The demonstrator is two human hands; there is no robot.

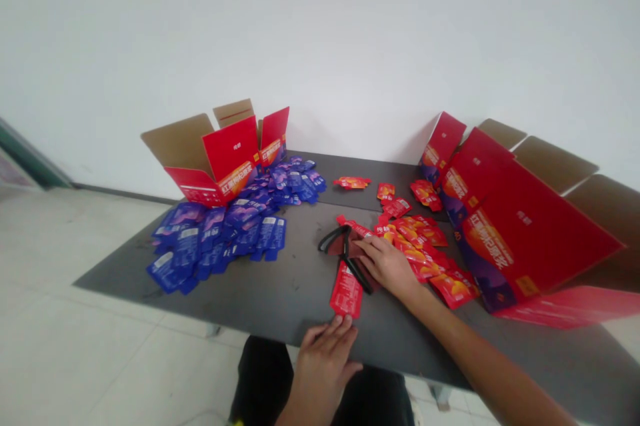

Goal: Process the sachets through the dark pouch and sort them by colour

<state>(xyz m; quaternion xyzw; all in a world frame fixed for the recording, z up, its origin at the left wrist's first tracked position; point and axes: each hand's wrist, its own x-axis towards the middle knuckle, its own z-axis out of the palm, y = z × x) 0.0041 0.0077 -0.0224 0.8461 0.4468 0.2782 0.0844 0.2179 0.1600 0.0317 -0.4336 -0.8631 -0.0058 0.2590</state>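
Note:
My left hand [323,359] lies flat near the front edge of the dark table [280,289], fingers stretched out and touching the lower edge of a red sachet [346,291]. My right hand [387,265] rests palm down on a dark red pouch with a black strap [340,247], fingers spread, beside a heap of red sachets [430,253]. Neither hand grips anything.
A spread of blue sachets [225,233] covers the table's left part in front of an open red carton [220,159]. A large red carton [505,233] lies on its side at the right. A few red sachets [353,182] lie farther back. A white wall stands behind.

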